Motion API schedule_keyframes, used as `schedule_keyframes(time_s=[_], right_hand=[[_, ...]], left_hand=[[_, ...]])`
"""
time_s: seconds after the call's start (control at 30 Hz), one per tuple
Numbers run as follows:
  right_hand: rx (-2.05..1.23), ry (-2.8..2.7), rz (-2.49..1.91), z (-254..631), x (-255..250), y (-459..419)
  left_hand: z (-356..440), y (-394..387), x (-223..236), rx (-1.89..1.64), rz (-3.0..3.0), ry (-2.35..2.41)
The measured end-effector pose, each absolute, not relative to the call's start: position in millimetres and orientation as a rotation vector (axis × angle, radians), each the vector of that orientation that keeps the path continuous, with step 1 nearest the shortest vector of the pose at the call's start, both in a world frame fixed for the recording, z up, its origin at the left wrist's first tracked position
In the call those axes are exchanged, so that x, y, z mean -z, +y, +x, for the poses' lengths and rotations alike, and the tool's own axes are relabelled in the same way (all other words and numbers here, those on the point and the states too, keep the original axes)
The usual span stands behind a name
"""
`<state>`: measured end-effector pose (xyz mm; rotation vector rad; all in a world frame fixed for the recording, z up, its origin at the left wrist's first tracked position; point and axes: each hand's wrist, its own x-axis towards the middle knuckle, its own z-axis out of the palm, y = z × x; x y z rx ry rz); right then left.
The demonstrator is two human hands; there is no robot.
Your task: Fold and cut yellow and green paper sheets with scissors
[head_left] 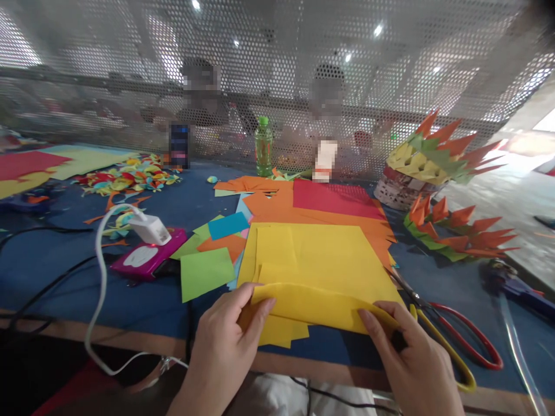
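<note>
Between both hands is a folded sheet of yellow paper (312, 306), its near edge turned over into a long flap. My left hand (232, 329) pinches the left end of the flap between thumb and fingers. At the right end, my right hand (405, 338) grips the same paper, thumb on top. Under it lie more yellow sheets (333, 245), on top of orange paper (277, 205) and a red sheet (333, 198). Scissors with red and yellow handles (468, 338) rest beside my right hand, their blades partly under the paper.
Left of the stack are green paper pieces (207, 273), a magenta power strip (150, 254) and a white charger (151, 228) with its cable. A green bottle (263, 149) stands behind. Spiky folded-paper pieces (462, 231) and a glue gun (520, 289) are on the right.
</note>
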<state>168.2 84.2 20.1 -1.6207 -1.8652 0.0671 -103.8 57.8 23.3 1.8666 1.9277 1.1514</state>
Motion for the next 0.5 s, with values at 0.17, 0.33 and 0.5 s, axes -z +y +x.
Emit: schedule_keyframes(time_s=[0.17,0.33,0.5], right_hand=[[-0.062,-1.941,-1.487,172.9,-18.7,80.8],[-0.058,-2.094,-1.131,185.7,-19.6,81.9],[0.165,-2.103,-1.119,193.1,-12.8,81.9]], left_hand=[[-106.7,56.1,-23.6,-1.194,1.832,1.856],[-107.6,52.0,-26.1,-1.289,1.966,1.669],[-112.0,45.2,-25.0,-1.328,2.125,1.754]])
